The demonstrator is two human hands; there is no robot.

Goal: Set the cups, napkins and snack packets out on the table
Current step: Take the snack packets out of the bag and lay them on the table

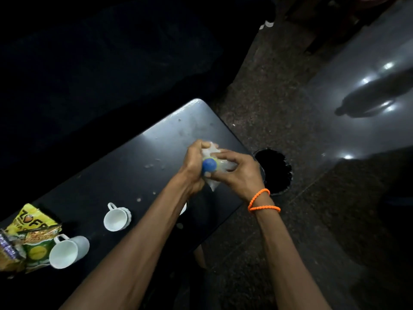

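Note:
Both hands hold a clear plastic packet of white napkins [214,151] with a blue and green round label, above the right end of the dark table [156,139]. My left hand [195,162] grips its left side. My right hand [237,168], an orange cord at its wrist, pinches the right side. A small white cup [116,218] stands near the table's front edge. A taller white cup [67,251] stands further left. Yellow and green snack packets [29,238] lie at the far left. A white object under my left forearm is mostly hidden.
A black bin [274,171] stands on the speckled floor just off the table's right corner. A glossy grey surface [368,90] fills the right side. Dark seating lies beyond the table. Crumbs or drops dot the tabletop.

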